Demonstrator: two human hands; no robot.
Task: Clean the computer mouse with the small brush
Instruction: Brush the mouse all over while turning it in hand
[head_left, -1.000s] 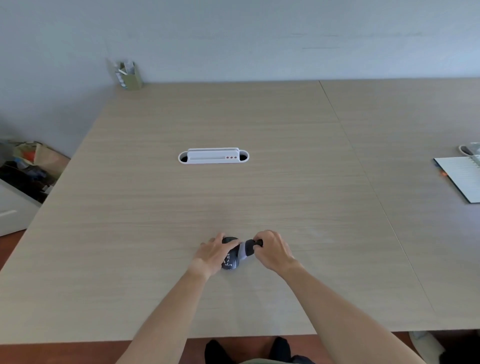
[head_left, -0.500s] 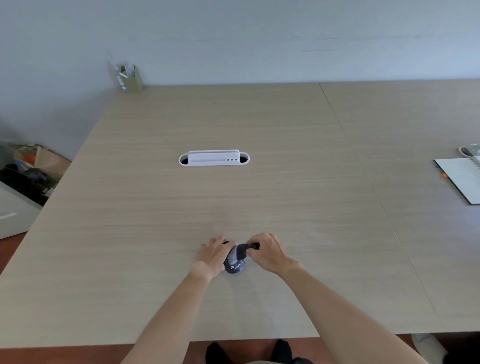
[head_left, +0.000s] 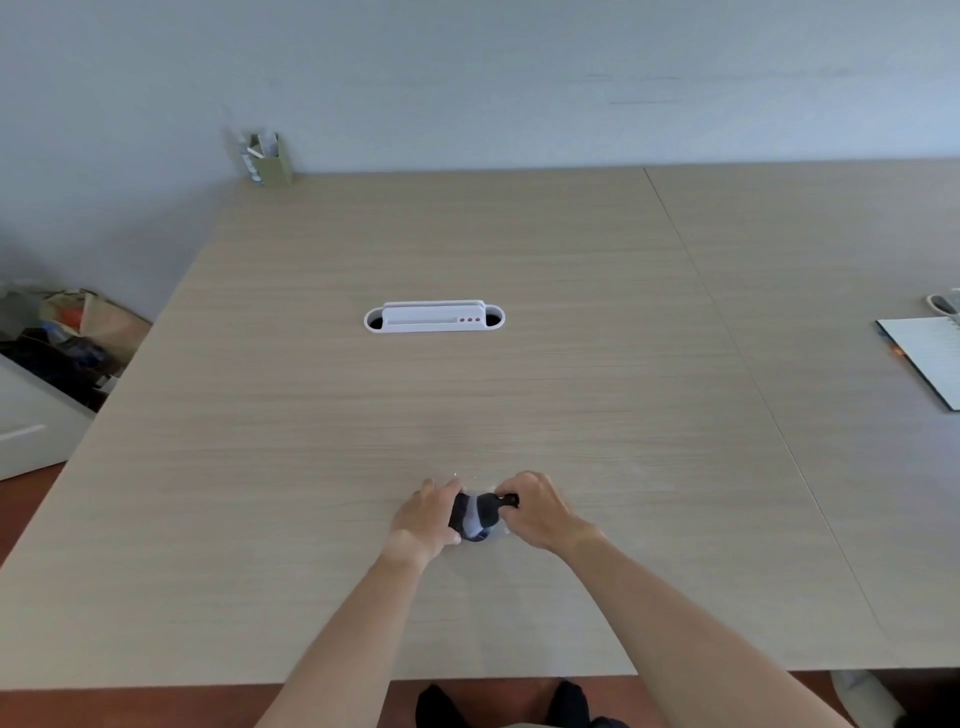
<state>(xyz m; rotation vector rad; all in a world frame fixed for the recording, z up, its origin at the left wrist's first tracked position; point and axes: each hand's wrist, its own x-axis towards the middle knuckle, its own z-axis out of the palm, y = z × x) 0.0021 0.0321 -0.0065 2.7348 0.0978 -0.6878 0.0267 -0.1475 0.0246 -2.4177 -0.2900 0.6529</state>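
A dark computer mouse (head_left: 460, 514) lies on the light wooden table (head_left: 467, 405), close to the near edge. My left hand (head_left: 426, 517) wraps around its left side and holds it in place. My right hand (head_left: 537, 512) grips a small brush (head_left: 493, 506) with a black handle and pale bristles. The bristles rest on top of the mouse. Most of the mouse is hidden by my fingers and the brush.
A white cable grommet (head_left: 434, 317) sits in the table's middle. A green pen holder (head_left: 270, 158) stands at the far left corner by the wall. A notebook (head_left: 930, 358) lies at the right edge. Bags (head_left: 67, 332) lie on the floor to the left.
The brush has swept leftward across the mouse, and my right hand has followed it slightly. My left hand keeps its hold on the mouse.
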